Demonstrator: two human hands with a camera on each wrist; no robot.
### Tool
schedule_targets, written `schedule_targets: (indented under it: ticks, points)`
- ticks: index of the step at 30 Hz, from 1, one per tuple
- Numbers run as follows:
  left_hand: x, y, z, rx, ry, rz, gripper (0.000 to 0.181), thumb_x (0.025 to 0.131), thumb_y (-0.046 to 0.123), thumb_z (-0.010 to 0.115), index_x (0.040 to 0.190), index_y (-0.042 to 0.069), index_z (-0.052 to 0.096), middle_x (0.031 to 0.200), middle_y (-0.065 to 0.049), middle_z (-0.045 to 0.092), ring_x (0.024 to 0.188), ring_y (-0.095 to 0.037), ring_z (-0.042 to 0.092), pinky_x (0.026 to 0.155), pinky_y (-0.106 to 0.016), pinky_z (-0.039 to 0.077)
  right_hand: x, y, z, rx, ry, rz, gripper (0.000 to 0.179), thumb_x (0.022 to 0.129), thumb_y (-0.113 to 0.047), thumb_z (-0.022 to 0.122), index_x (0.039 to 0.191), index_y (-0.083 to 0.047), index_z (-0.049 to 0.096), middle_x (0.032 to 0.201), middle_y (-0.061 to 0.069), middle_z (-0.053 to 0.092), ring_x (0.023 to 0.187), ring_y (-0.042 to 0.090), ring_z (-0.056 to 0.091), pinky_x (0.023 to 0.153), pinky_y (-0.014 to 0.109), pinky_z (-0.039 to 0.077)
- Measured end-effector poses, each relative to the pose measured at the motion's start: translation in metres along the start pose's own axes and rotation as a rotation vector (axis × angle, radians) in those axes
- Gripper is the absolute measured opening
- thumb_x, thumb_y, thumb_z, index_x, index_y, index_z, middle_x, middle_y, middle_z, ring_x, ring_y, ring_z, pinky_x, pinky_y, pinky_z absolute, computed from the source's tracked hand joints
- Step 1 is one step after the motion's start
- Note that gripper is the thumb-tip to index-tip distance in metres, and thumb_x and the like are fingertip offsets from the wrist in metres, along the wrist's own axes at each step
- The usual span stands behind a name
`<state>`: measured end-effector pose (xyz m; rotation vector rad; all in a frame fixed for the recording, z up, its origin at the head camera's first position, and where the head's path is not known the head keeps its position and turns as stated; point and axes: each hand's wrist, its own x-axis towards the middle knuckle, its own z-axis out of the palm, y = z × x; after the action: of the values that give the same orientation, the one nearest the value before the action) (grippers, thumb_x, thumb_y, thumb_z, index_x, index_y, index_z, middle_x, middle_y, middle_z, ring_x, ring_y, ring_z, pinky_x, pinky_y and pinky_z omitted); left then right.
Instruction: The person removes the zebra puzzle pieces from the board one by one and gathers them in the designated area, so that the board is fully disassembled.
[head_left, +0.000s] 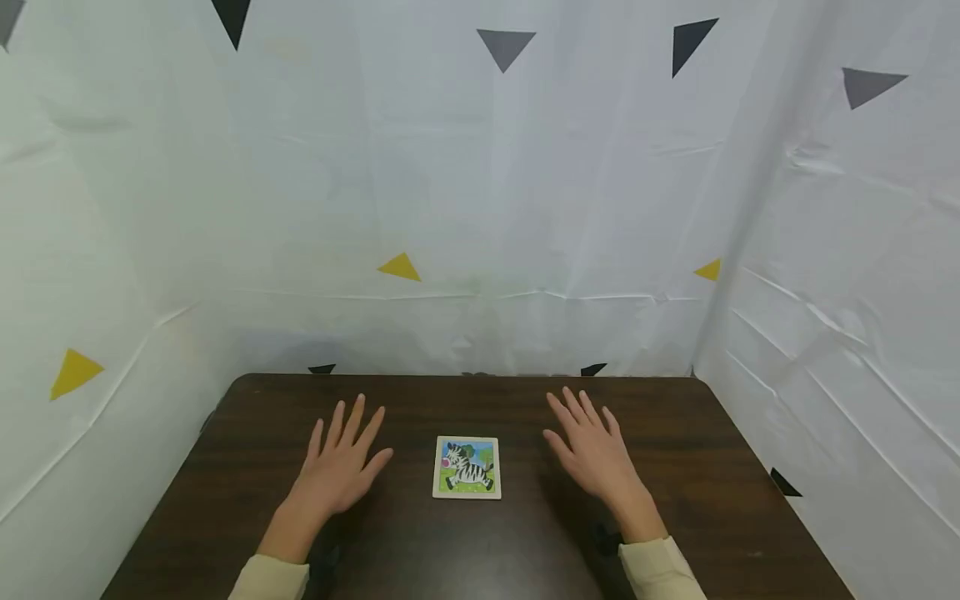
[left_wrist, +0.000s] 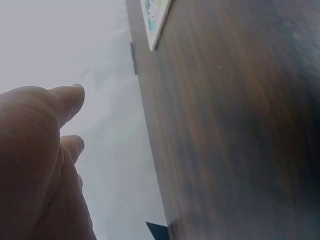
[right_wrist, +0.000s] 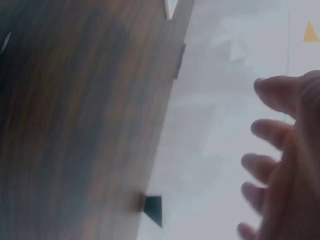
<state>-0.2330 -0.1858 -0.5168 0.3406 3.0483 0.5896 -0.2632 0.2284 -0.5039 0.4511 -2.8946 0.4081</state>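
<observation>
A square picture puzzle of a zebra with a pale border lies flat on the dark wooden table, between the two hands. To its left, my left hand is held over the table with fingers straight and spread, holding nothing. On the other side, my right hand hovers likewise, palm down, its fingers extended and nothing in them. Both wrist views show the hands above the tabletop. One corner of the zebra puzzle enters the top of the left wrist view, and a sliver of it the right wrist view.
The dark wood table has rounded far corners. White sheeting printed with black, grey and yellow triangles hangs behind it and along both sides, close to the table's edges.
</observation>
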Motion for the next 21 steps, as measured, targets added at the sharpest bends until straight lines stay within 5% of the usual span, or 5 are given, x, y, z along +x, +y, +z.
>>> schedule_targets:
  ticks: [5, 8, 15, 18, 21]
  points:
    - [0.003, 0.012, -0.001, -0.008, -0.001, 0.028, 0.071, 0.112, 0.048, 0.054, 0.173, 0.019, 0.029, 0.183, -0.017, 0.003, 0.168, -0.047, 0.002, 0.130, -0.074, -0.002, 0.017, -0.019, 0.007, 0.061, 0.067, -0.133, 0.045, 0.109, -0.040, 0.066, 0.150, -0.022, 0.065, 0.155, 0.003, 0.063, 0.153, 0.031, 0.049, 0.122, 0.063, 0.037]
    - [0.006, 0.022, 0.007, -0.026, 0.002, 0.069, 0.065, 0.110, 0.044, 0.060, 0.167, 0.017, 0.043, 0.182, -0.018, 0.012, 0.166, -0.047, 0.014, 0.130, -0.075, 0.009, 0.027, -0.033, 0.012, 0.060, 0.033, -0.187, 0.032, 0.106, -0.035, 0.071, 0.135, -0.021, 0.074, 0.138, 0.000, 0.074, 0.136, 0.027, 0.064, 0.115, 0.058, 0.046]
    - [0.022, 0.037, 0.025, -0.096, -0.024, 0.103, 0.071, 0.106, 0.046, 0.068, 0.164, 0.013, 0.046, 0.180, -0.018, 0.019, 0.164, -0.046, 0.023, 0.128, -0.074, 0.020, 0.047, -0.061, 0.035, 0.058, -0.149, -0.286, 0.028, 0.105, -0.029, 0.073, 0.130, -0.018, 0.076, 0.110, -0.004, 0.079, 0.085, 0.009, 0.069, 0.076, 0.035, 0.061]
    - [0.031, 0.038, 0.032, -0.173, -0.059, 0.089, 0.079, 0.104, 0.051, 0.068, 0.166, 0.010, 0.042, 0.180, -0.020, 0.017, 0.164, -0.047, 0.021, 0.127, -0.076, 0.016, 0.054, -0.070, 0.043, -0.010, -0.185, -0.353, 0.031, 0.105, -0.029, 0.072, 0.135, -0.020, 0.073, 0.107, -0.005, 0.079, 0.080, 0.006, 0.067, 0.072, 0.032, 0.059]
    - [0.039, 0.037, 0.041, -0.222, -0.107, 0.057, 0.085, 0.103, 0.058, 0.066, 0.169, 0.013, 0.037, 0.180, -0.020, 0.014, 0.165, -0.047, 0.016, 0.128, -0.077, 0.014, 0.059, -0.078, 0.047, -0.100, -0.202, -0.409, 0.034, 0.105, -0.031, 0.072, 0.138, -0.022, 0.071, 0.115, -0.004, 0.080, 0.088, 0.010, 0.073, 0.082, 0.037, 0.062]
